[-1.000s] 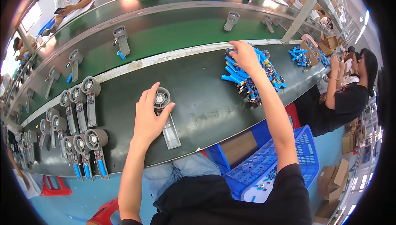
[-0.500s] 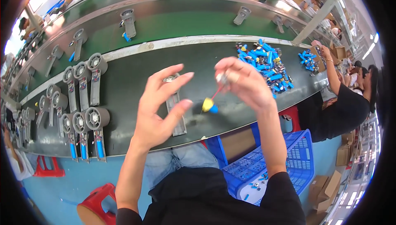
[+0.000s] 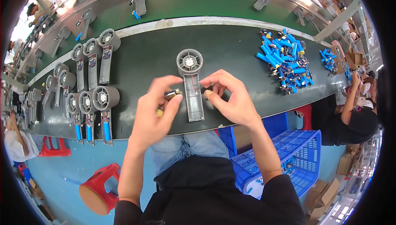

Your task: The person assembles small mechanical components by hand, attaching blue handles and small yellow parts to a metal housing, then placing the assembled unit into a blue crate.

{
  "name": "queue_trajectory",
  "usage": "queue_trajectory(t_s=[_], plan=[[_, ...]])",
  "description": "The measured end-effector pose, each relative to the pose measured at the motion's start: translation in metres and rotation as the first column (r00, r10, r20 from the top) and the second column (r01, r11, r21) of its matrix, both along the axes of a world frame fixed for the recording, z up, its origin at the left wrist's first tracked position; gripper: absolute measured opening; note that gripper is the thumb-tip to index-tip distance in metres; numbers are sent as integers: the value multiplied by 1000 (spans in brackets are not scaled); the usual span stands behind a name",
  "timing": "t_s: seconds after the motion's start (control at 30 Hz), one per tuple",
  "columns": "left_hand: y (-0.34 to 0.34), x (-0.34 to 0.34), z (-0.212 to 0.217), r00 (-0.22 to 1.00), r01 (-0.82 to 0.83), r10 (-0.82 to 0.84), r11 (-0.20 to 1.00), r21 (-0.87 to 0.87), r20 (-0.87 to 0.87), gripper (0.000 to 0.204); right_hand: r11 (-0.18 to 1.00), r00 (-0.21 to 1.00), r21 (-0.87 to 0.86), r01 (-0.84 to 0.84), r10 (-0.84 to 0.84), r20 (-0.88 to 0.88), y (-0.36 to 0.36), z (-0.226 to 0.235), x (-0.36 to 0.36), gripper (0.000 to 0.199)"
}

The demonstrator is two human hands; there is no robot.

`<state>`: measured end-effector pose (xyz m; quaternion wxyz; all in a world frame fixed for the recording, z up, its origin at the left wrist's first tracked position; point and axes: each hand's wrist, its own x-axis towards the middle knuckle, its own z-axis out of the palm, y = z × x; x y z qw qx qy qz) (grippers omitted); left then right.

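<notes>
The left hand [image 3: 154, 113] is hovering just left of a grey handheld fan housing [image 3: 192, 85], which is lying flat on the dark counter [image 3: 231, 48] with its round fan head pointing away from the person and its open handle pointing toward them. The left thumb and forefinger are pinching a small dark cylindrical part [image 3: 173, 94] with a brassy end, holding it just beside the handle's left edge; the other fingers are curling loosely underneath, and something yellow [image 3: 159, 112] is peeking out between them, too hidden to name.

The right hand [image 3: 233, 99] is resting on the other side of the housing. Its fingers are bent and drawn together, the thumb tip and forefinger touching or nearly touching the handle's right edge; whether they are gripping anything small cannot be told. A thin red wire is showing inside the open handle.

To the left on the counter, a row of finished fan housings with blue cells in their handles [image 3: 93, 111] is lying side by side. Far to the right, a heap of blue cylindrical battery cells [image 3: 284, 60] is sitting well apart from both hands. Below the counter, a blue plastic crate [image 3: 297, 159] is standing beside the person's right arm.
</notes>
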<state>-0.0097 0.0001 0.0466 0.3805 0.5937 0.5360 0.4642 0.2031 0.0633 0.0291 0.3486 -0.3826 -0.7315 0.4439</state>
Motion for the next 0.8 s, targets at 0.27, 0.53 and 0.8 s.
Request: queue_trajectory(t_s=[0.27,0.53,0.8], plan=[[13,21,-27,816,62,102,963,262,-569,14,999,996,53,10,-5,-86,1,-13,-15,22],[10,11,-28,812,-36,214,947,320,-542,16,874,997,484,-39,-1,83,11,-29,-28,18],[6,14,-34,978,-153,171,978,142,-121,31,909,995,407,92,-104,8,6,-28,-33,15]])
